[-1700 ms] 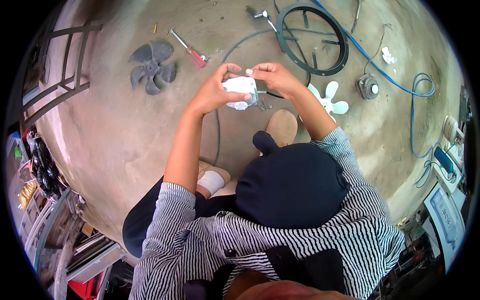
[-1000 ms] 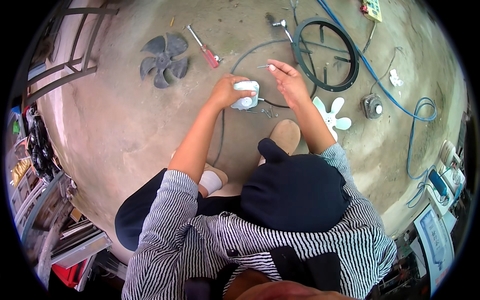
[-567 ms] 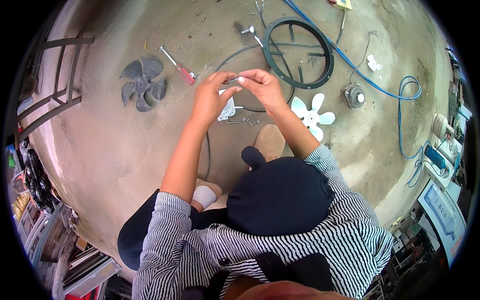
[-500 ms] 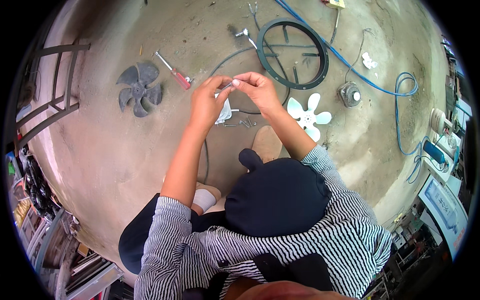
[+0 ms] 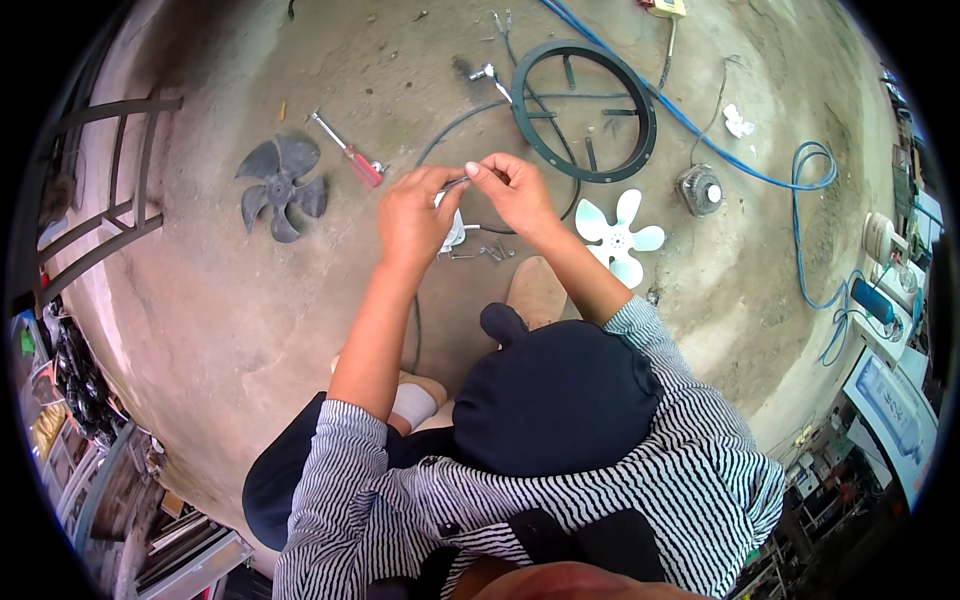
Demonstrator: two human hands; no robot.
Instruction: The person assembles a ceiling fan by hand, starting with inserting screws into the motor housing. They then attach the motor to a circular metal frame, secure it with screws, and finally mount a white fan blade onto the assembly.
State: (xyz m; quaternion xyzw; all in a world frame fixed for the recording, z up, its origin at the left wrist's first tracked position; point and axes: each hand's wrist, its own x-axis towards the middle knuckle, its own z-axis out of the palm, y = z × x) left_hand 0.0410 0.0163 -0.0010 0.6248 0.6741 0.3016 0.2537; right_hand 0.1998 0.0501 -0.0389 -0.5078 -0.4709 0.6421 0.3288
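Note:
Over the floor, my left hand [image 5: 413, 215] and my right hand [image 5: 516, 197] meet fingertip to fingertip. Both pinch a thin, short dark-grey piece [image 5: 457, 183], too small to tell its kind. Just beneath my left hand lies a white plastic part [image 5: 455, 234], partly hidden by the fingers. Several loose screws [image 5: 490, 253] are scattered beside it. To the right of my right hand rests a pale green five-bladed fan blade [image 5: 618, 240]. Beyond it, a black ring frame [image 5: 648, 115] with inner tabs lies on the floor, a black cable [image 5: 450, 131] running under it.
A dark fan blade [image 5: 283, 190] and a red-handled screwdriver [image 5: 358, 165] lie at left. On the right are a small motor [image 5: 699, 190], a small white propeller [image 5: 738, 121] and a blue hose [image 5: 722, 150]. A metal rack [image 5: 105, 215] stands at the far left.
Both hands stay together around the small piece and have shifted only slightly, the left one turning a little. The view has moved slightly; things on the floor lie as before.

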